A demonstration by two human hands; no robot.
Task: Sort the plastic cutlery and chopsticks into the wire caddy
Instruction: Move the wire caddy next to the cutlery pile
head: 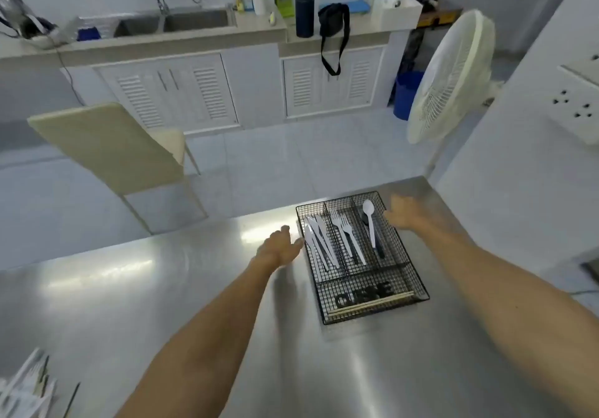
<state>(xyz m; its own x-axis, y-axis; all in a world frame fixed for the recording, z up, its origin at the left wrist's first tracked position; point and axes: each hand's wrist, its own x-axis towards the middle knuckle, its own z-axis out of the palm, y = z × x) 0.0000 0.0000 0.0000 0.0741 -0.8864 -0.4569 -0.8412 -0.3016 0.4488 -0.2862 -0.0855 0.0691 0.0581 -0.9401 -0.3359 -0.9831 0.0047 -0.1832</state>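
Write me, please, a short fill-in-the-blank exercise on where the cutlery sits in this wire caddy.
1. The white spoon lies in the caddy's ____ long compartment.
2. The forks lie in the ____ long compartment.
3. The chopsticks lie in the crosswise compartment at the wire caddy's ____ end.

Missing words: right; middle; near

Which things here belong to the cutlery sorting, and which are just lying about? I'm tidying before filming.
Job:
wire caddy
knives
forks
white spoon
chopsticks
left hand
right hand

Lying about:
chair
fan
dark bottle
black bag
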